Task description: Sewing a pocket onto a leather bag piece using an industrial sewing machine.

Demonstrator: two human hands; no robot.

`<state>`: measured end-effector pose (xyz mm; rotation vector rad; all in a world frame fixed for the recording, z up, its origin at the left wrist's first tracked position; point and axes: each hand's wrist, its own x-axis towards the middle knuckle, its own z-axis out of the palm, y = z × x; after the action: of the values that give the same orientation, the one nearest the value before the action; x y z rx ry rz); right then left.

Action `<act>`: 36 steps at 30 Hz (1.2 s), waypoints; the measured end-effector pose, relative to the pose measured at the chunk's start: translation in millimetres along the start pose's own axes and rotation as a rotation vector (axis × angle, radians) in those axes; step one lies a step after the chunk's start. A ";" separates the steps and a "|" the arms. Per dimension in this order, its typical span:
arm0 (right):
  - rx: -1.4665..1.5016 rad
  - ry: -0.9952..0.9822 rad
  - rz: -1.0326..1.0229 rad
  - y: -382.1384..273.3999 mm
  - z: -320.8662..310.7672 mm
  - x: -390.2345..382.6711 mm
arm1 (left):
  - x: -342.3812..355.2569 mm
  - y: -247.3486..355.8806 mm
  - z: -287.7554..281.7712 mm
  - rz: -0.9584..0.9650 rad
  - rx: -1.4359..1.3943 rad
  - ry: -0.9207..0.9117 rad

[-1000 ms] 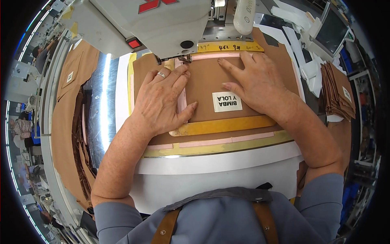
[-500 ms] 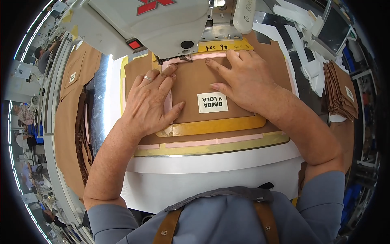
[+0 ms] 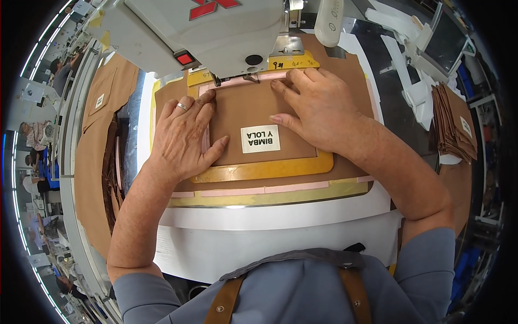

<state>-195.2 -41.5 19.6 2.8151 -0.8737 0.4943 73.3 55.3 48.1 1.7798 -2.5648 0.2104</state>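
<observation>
A brown fabric piece (image 3: 237,110) with a white label (image 3: 260,139) lies under the sewing machine (image 3: 226,32), framed by a yellow template (image 3: 264,170). Pink strips border the template's inner opening. The presser foot (image 3: 251,77) sits over the strip along the far edge. My left hand (image 3: 182,132) rests palm down across the template's left side, fingers stretched toward the machine. On the far right part of the piece lies my right hand (image 3: 321,108), thumb and index finger spread, fingertips near the far edge. Both hands press on the work from above without grasping it.
More brown panels (image 3: 94,162) lie to the left, one bearing a white label. A stack of brown pieces (image 3: 453,121) stands at the right, near a screen (image 3: 445,40). White sheeting (image 3: 280,245) covers the near edge. Other people are far off at the left.
The fabric and yellow template have slid left under the presser foot, and both hands have moved left with them. The hands keep nearly the same pose.
</observation>
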 end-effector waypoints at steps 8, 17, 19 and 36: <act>-0.010 0.032 -0.037 2.6 -6.9 -2.9 | -6.8 -2.5 1.3 -0.067 0.082 0.003; 0.078 0.057 -0.071 -1.5 1.0 -0.5 | -10.0 -4.7 3.4 -0.097 0.182 0.009; 0.091 0.070 -0.079 -4.7 2.8 1.5 | -11.0 -5.9 3.1 -0.099 0.212 0.011; 0.174 0.066 -0.058 -18.1 11.0 8.3 | 20.7 4.0 -6.9 0.019 0.061 0.026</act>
<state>-175.4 -33.7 11.4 2.9499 -0.7689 0.6816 61.8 38.2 56.3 1.7600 -2.5857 0.3140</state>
